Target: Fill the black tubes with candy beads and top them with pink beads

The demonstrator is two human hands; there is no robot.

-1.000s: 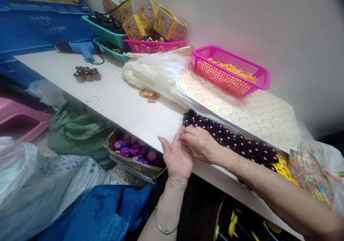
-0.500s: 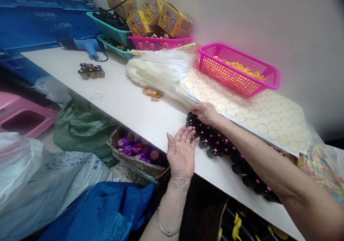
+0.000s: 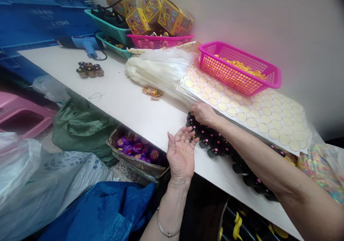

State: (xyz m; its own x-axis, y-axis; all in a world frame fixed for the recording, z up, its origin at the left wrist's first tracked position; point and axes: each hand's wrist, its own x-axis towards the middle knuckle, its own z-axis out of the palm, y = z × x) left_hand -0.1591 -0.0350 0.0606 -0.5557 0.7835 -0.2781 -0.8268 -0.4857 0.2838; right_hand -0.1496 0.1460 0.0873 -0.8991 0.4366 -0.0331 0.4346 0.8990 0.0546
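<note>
A long white table runs along a pale wall, its near edge cutting across the view from upper left to lower right. The left hand hovers at that edge, palm up, fingers spread and slightly curled, holding nothing. The right hand reaches across to the far end of a row of small black bottles with pink and yellow dots on their caps; its fingers are bent down onto the bottles there, though whether they actually pinch one cannot be told. The bottles lie in a band under the right forearm, just in front of a sheet of round pale stickers (the sheet overhangs a clear plastic bag at its left end).

A pink basket with yellow pieces inside rests on the sticker sheet near the wall. Further back stand a second pink basket, teal baskets and yellow printed boxes. A blue heat gun lies on the far part of the table, and a small cluster of dark bottles stands near it. A few wrapped sweets sit on the bare surface.

Below the table edge there is a cardboard box of purple items, a green sack, a blue plastic sheet and a pink stool; blue crates stack at the left
</note>
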